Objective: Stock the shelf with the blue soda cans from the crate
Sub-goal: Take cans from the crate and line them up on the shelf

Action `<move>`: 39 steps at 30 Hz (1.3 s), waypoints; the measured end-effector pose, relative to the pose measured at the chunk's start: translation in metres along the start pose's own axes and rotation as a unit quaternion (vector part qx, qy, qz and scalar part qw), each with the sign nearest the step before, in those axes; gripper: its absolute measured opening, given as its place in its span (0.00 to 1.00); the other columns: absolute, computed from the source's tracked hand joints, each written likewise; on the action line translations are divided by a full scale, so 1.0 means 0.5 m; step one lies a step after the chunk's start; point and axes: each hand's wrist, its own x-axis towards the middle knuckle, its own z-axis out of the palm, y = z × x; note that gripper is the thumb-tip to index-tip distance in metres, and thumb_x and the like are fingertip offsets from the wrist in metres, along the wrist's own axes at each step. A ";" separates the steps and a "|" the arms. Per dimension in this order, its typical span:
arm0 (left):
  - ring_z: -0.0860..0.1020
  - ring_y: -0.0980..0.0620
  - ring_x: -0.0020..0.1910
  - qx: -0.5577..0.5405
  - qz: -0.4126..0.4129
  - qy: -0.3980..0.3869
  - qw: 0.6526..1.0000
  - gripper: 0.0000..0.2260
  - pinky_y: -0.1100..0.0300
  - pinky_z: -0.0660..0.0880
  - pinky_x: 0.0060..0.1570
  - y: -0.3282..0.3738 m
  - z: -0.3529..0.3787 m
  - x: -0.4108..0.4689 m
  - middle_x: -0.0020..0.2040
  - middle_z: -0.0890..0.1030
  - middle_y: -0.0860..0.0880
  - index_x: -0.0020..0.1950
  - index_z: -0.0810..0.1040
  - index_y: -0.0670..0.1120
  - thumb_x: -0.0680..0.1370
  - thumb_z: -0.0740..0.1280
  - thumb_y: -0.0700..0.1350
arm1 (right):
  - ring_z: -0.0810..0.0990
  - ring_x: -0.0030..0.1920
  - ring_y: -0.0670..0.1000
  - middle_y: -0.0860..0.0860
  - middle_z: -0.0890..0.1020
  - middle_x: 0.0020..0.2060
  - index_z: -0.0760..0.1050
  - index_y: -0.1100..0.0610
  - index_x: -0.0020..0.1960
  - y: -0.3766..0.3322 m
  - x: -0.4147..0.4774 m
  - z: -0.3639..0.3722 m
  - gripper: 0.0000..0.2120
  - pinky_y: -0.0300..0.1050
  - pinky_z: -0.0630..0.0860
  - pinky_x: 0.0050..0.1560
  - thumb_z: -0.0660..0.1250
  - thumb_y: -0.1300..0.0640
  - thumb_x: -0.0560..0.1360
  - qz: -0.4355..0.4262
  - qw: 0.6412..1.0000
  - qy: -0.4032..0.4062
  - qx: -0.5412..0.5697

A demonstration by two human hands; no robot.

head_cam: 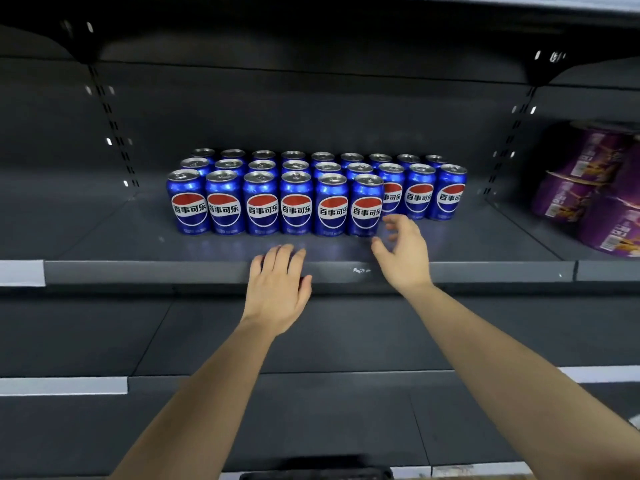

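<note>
- Ahead of the fingers (280,254) of the left hand (277,292): a bare strip of shelf (104,237), then the front row of blue soda cans (277,206), touching side to side with no gap to pass.
- Ahead of the fingers (401,225) of the right hand (403,254): the front row ends, leaving an open bay before three set-back cans.
- Far right of the fingers: stacked purple packs (588,192), well apart.
- Left of the cans: open deck.

we see glossy blue metal cans (296,202), matt dark grey shelf (138,271) that looks like painted metal, shiny purple packs (588,188), perhaps plastic-wrapped
</note>
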 end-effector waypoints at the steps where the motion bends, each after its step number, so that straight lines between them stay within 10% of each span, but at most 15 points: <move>1: 0.70 0.44 0.65 -0.002 0.001 -0.009 1.000 0.24 0.47 0.63 0.66 -0.005 -0.004 -0.015 0.65 0.74 0.44 0.68 0.71 0.43 0.78 0.51 0.53 | 0.76 0.51 0.49 0.51 0.76 0.56 0.72 0.57 0.62 -0.005 -0.017 0.000 0.17 0.45 0.75 0.53 0.68 0.59 0.74 0.004 1.000 0.015 0.005; 8: 0.60 0.45 0.74 -0.012 0.017 -0.048 0.999 0.26 0.45 0.57 0.72 -0.028 -0.013 -0.127 0.74 0.65 0.43 0.73 0.66 0.42 0.78 0.51 0.53 | 0.75 0.44 0.50 0.50 0.75 0.46 0.74 0.57 0.55 -0.002 -0.149 0.018 0.11 0.43 0.72 0.47 0.68 0.59 0.74 -0.022 1.000 -0.003 -0.004; 19: 0.61 0.44 0.74 -0.005 -0.030 -0.164 0.986 0.27 0.45 0.56 0.73 -0.069 0.094 -0.383 0.74 0.65 0.42 0.74 0.63 0.40 0.79 0.50 0.53 | 0.76 0.59 0.53 0.54 0.76 0.59 0.72 0.57 0.65 0.182 -0.381 0.140 0.19 0.44 0.73 0.55 0.68 0.56 0.75 0.054 0.966 -0.234 -0.096; 39: 0.61 0.43 0.74 -0.030 -0.139 -0.335 0.932 0.28 0.43 0.57 0.72 -0.023 0.618 -1.013 0.74 0.66 0.41 0.74 0.64 0.41 0.78 0.51 0.54 | 0.77 0.57 0.51 0.51 0.72 0.66 0.67 0.50 0.71 0.710 -0.944 0.530 0.24 0.44 0.74 0.54 0.66 0.51 0.77 0.101 0.846 -0.508 -0.131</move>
